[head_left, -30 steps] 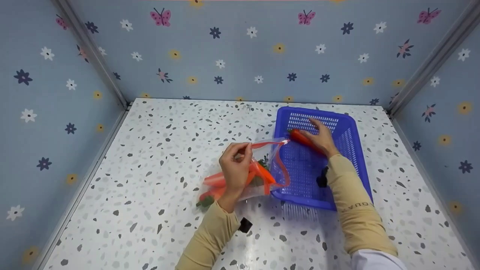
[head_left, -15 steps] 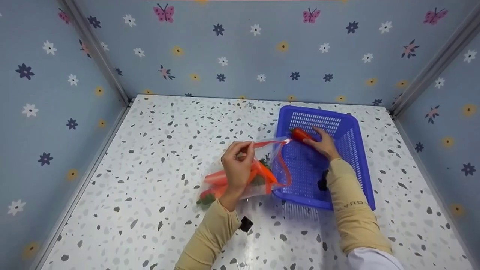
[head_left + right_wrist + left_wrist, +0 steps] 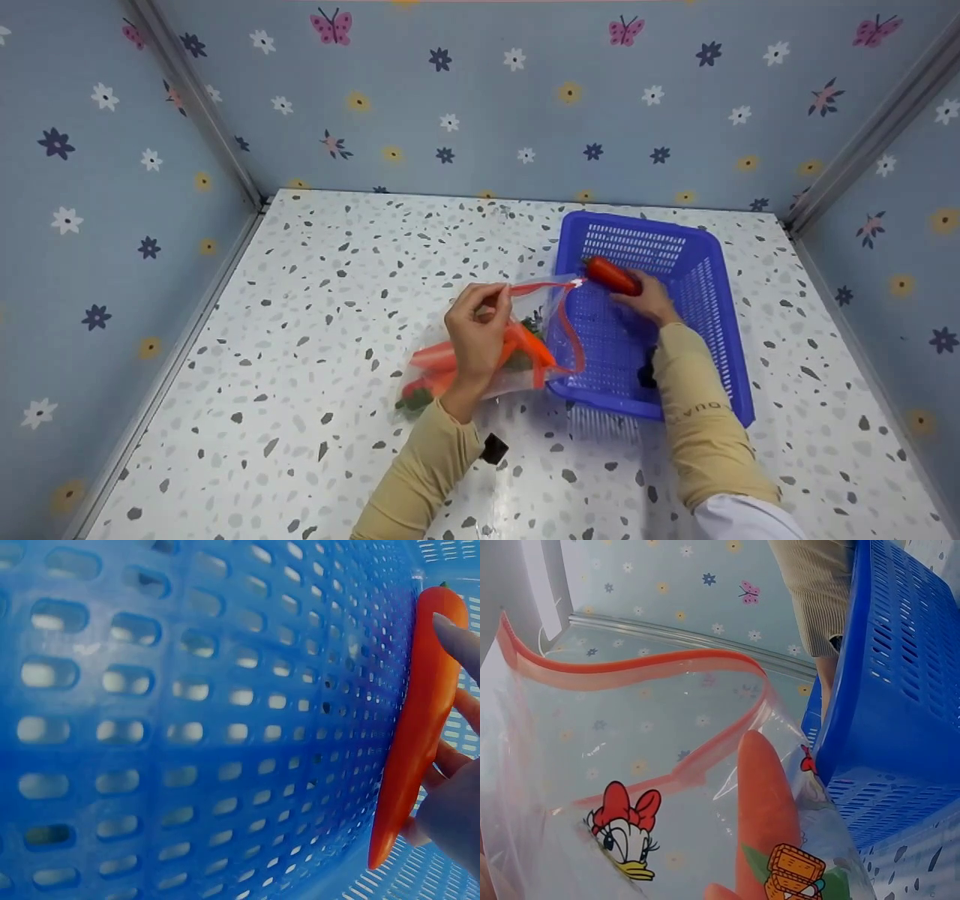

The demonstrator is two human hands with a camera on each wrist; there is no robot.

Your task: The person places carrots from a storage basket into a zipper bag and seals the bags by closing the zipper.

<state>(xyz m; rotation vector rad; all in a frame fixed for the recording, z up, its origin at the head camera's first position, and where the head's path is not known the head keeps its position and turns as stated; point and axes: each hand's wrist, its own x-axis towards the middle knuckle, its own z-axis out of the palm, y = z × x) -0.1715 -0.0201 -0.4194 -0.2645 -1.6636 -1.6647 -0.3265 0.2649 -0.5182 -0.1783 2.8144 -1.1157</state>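
My left hand [image 3: 476,330] pinches the rim of a clear zip bag [image 3: 576,345] with a red-orange closure strip. The bag's mouth gapes toward the basket. Inside it lie several orange and red vegetables, among them a long orange piece [image 3: 761,795], with some green ends. My right hand [image 3: 651,296] is inside the blue basket [image 3: 607,403], its thumb and fingers around a red chili pepper [image 3: 611,275]. The right wrist view shows the chili pepper [image 3: 420,720] whole, smooth and tapering, against the perforated plastic. Part of the bag is hidden behind my left hand.
The basket's near left rim lies next to the bag's mouth. Underneath is a white speckled tabletop [image 3: 322,300]. Flower-patterned walls [image 3: 480,97] enclose the back and both sides. A small black block [image 3: 493,449] sits by my left wrist.
My right hand has shifted along the chili pepper toward its lower right end, and more of the pepper shows. My left hand still holds the bag, almost unmoved.
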